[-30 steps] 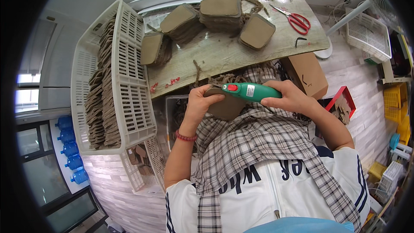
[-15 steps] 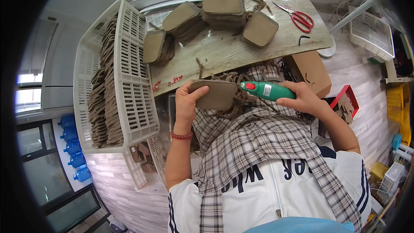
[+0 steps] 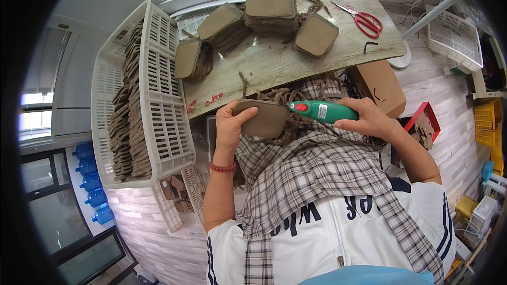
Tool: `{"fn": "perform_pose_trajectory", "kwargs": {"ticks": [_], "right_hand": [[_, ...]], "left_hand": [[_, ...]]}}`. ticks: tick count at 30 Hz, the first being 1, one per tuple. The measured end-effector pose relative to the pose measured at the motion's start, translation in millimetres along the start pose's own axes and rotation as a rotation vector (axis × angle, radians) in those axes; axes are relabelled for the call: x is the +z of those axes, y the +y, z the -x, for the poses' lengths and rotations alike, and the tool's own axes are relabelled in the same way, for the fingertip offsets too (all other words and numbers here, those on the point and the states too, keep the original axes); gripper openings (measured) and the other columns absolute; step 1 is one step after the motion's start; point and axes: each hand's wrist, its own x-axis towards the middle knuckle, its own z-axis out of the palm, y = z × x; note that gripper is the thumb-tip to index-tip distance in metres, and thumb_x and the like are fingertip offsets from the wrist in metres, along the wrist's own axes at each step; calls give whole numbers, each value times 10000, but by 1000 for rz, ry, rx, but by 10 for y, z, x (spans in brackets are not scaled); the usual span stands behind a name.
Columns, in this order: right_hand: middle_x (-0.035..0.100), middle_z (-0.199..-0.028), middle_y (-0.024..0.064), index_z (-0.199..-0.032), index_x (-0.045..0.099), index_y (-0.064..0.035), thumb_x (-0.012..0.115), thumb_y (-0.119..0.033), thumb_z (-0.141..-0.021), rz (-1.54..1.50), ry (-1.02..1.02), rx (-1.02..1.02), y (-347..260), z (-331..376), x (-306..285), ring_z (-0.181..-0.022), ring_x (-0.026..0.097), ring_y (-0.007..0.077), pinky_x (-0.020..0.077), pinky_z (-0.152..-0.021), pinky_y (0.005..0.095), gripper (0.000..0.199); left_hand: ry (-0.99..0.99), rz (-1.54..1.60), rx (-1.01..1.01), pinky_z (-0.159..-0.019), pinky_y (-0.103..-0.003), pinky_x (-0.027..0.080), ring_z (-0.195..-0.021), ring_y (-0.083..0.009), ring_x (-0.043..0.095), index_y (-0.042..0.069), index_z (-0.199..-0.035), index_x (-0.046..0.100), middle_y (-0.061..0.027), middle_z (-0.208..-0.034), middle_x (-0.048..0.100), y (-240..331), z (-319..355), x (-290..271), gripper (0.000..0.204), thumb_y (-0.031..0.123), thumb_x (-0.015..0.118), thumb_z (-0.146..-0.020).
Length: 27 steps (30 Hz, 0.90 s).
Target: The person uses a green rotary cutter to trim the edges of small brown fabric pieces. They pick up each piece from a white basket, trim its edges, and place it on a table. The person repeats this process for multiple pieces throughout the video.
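Observation:
My left hand point(image 3: 230, 126) grips a brown rounded-rectangle pad point(image 3: 264, 120) by its left side, the thumb lying on its upper face. My right hand point(image 3: 368, 119) is closed round a green handheld power tool point(image 3: 334, 112) with a red button. The tool's head meets the pad's right edge; its working tip is hidden from view. Brown trimmed strips point(image 3: 292, 133) hang and bunch beside that edge, over my checked apron point(image 3: 317, 163).
Stacks of similar brown pads point(image 3: 270, 6) stand on the wooden table point(image 3: 253, 68) ahead, with red-handled scissors point(image 3: 367, 24) and scraps. On the left is a white slatted crate point(image 3: 166, 100) full of brown pieces. A cardboard box point(image 3: 383, 87) and red box point(image 3: 425, 121) sit right.
The tool has shifted slightly left along the pad's right edge, and the pad has tilted slightly. Both hands keep their grips.

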Motion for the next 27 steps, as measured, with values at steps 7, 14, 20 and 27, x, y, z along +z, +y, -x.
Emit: {"fn": "perform_pose_trajectory", "kwargs": {"ticks": [7, 14, 20, 27], "right_hand": [[660, -719, 133, -1052, 624, -10, 715, -393, -812, 4, -12, -14, -120, -63, 9, -642, 668, 245, 513, -612, 337, 461], [655, -693, 103, -1025, 628, -15, 706, -392, -821, -58, -37, -30, -183, -171, 29, -618, 654, 208, 507, -598, 319, 436], [675, -722, 99, -998, 637, -21, 703, -388, -828, -69, -68, -36, -206, -273, 14, -627, 664, 211, 507, -605, 322, 409], [677, -756, 95, -1041, 634, -11, 713, -366, -828, -165, -64, -6, -216, -432, 95, -681, 657, 182, 506, -635, 312, 421]], "left_hand": [[-49, -17, -24, -700, -236, 532, -742, -103, 652, -27, -959, 681, -63, -866, 706, -27, -18, 96, 154, 17, 705, -814], [-142, -50, -82, -680, -230, 524, -726, -100, 648, -16, -943, 683, -52, -839, 702, 2, -37, 158, 141, 15, 702, -807], [-192, -89, -134, -671, -226, 512, -707, -90, 639, 5, -905, 684, -35, -814, 698, 48, -60, 174, 113, 8, 706, -794], [-251, -141, -192, -725, -232, 510, -742, -84, 632, -3, -945, 694, -31, -843, 697, -113, -209, 178, 152, 17, 699, -795]]}}
